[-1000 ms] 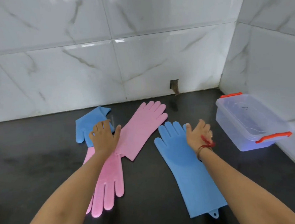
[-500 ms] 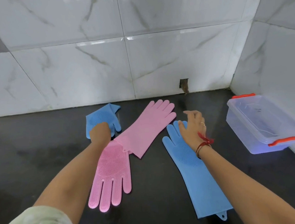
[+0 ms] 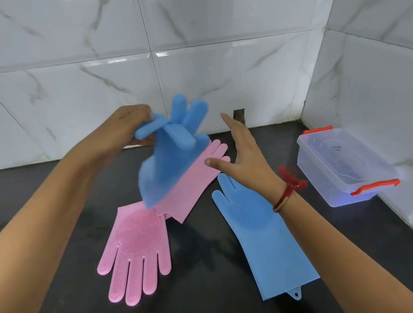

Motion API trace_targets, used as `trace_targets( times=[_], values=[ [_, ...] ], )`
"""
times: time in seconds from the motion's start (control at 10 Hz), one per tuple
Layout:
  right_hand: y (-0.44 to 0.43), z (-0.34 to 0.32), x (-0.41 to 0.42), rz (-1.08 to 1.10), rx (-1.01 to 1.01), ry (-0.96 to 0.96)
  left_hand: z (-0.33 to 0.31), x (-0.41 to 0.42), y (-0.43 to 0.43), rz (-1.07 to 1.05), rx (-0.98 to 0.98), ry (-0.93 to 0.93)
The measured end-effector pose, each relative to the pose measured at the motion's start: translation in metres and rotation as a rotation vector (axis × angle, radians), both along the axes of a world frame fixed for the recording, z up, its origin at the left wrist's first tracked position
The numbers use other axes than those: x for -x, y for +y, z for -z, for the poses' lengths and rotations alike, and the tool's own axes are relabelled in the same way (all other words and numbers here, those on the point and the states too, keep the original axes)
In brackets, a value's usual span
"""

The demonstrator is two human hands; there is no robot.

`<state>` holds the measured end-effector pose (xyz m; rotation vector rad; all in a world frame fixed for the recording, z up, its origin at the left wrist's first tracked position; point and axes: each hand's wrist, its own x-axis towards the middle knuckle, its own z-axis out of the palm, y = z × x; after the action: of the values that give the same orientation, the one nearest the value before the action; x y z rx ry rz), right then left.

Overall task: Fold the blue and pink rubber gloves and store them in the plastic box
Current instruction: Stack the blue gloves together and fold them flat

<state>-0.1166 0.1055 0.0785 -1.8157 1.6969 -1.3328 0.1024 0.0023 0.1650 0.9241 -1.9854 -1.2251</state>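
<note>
Gloves first: one blue glove (image 3: 169, 157) is up off the bench, its fingers pointing upward in front of the wall and its cuff hanging down over the pink ones. The left hand (image 3: 133, 127) grips it by a fold near the thumb side, fingers curled round the rubber, forearm coming in from the lower left. A second blue glove (image 3: 259, 229) lies flat on the dark bench (image 3: 41, 195), fingers toward the back edge and cuff toward the near edge, its bristled palm face up. Two pink gloves lie left of it: a far pink glove (image 3: 197, 182) set slantwise with its fingers toward the back edge, and a near pink glove (image 3: 138, 249) with its fingers spread toward the near edge; their cuffs overlap (which lies on top I cannot tell, since the lifted glove hides the join).

The right hand (image 3: 245, 153) is released, fingers straight and thumb out, held edge-on above the tips of the flat blue glove and the far pink one, holding nothing; a red thread band (image 3: 288, 189) sits at its wrist.

The plastic box (image 3: 343, 166), clear with orange clips, stands with its lid on at the right edge of the bench against the side wall, apart from all four gloves. Bare dark bench shows between the flat blue glove and the box, and along the left side. White marble tiles (image 3: 216, 55) close the back edge and the back right corner.
</note>
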Motion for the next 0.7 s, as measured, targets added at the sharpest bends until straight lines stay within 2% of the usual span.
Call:
trace_targets(
  times=[0.1,0.2,0.3,0.4,0.5,0.6,0.7],
  values=[
    [0.011,-0.023,0.008,-0.256,-0.093,-0.272,0.0,0.018,0.024,0.284,-0.276,0.15],
    [0.03,-0.029,0.028,-0.629,-0.342,-0.538,0.023,0.039,0.026,0.458,-0.455,0.264],
    [0.053,-0.007,0.037,-0.777,-0.515,-0.673,0.059,0.07,0.032,0.492,-0.498,0.303],
    [0.061,0.028,0.034,-0.546,-0.557,-0.843,0.103,0.097,0.022,0.336,-0.278,0.07],
    [0.06,0.048,0.027,-0.419,-0.593,-0.85,0.139,0.122,-0.015,0.126,0.338,-0.498],
    [0.063,0.095,0.049,-0.011,-0.56,-0.898,0.168,0.131,-0.044,0.058,0.648,-0.522],
    [0.069,0.108,0.058,0.106,-0.599,-0.899,0.175,0.129,-0.053,0.054,0.787,-0.641]
  ],
)
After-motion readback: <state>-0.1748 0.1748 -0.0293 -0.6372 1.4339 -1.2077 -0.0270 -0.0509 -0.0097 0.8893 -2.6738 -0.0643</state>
